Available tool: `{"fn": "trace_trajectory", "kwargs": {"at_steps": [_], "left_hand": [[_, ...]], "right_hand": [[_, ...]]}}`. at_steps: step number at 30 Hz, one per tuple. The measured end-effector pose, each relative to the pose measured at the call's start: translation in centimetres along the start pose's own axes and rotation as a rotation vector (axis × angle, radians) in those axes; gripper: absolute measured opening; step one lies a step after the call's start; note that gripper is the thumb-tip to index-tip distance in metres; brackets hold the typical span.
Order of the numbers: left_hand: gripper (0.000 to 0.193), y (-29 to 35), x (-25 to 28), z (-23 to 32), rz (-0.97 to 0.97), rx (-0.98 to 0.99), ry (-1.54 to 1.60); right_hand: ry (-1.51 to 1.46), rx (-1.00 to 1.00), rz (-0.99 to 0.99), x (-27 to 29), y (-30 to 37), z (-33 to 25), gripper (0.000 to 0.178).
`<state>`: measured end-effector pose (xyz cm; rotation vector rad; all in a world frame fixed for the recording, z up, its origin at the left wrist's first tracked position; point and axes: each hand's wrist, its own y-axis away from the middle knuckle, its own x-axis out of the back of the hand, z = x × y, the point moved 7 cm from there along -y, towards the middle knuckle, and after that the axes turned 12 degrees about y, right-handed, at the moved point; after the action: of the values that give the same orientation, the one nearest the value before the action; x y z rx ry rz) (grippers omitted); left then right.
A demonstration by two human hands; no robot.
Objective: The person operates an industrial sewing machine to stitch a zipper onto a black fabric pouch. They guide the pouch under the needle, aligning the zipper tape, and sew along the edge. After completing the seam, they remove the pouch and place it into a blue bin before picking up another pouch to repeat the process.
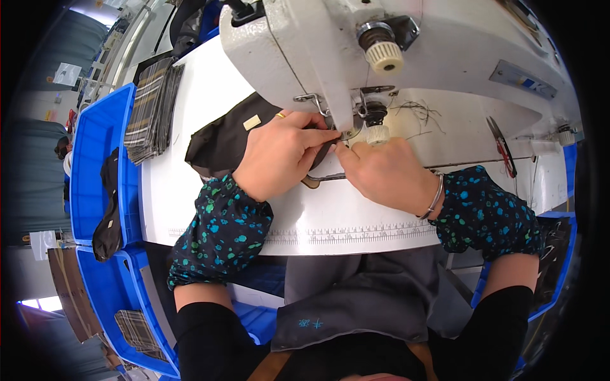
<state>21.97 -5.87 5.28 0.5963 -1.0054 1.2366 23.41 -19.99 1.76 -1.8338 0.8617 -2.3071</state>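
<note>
A dark brown fabric piece [219, 143] with a small pale tag [252, 122] lies on the white table, partly under the head of a white sewing machine [298, 57]. My left hand [279, 152] rests over its right side, fingers closed on the cloth and pointing toward the presser foot. Close by, my right hand [384, 174] pinches a narrow edge of the same cloth, its fingertips almost meeting the left ones. A dark strip of the edge runs below the two hands. The needle and the exact stitching spot are hidden behind the machine head and my fingers.
Red-handled scissors [503, 147] and loose dark threads [419, 113] lie right of the needle area. A stack of plaid cloth pieces [152, 111] sits at the table's left, beside a blue bin [92, 209] with dark cloth over its side. A printed ruler [343, 237] follows the front edge.
</note>
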Motion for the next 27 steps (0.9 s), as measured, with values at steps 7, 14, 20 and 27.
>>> {"fn": "trace_trajectory", "kwargs": {"at_steps": [7,14,20,27], "left_hand": [[0.024,-0.2,0.2,0.5,-0.02,-0.065,0.045],[0.034,-1.1,0.5,0.4,-0.168,-0.062,0.078],[0.039,-1.2,0.9,0.2,-0.237,-0.133,0.187],[0.039,-0.7,0.4,-0.4,-0.229,-0.096,0.199]], "right_hand": [[-0.089,-0.021,-0.004,0.6,-0.2,0.3,0.012],[-0.038,-0.01,0.002,0.2,0.1,0.4,0.025],[-0.089,-0.019,-0.001,0.5,-0.1,0.4,0.012],[-0.103,-0.01,0.026,0.2,0.1,0.6,0.014]]}}
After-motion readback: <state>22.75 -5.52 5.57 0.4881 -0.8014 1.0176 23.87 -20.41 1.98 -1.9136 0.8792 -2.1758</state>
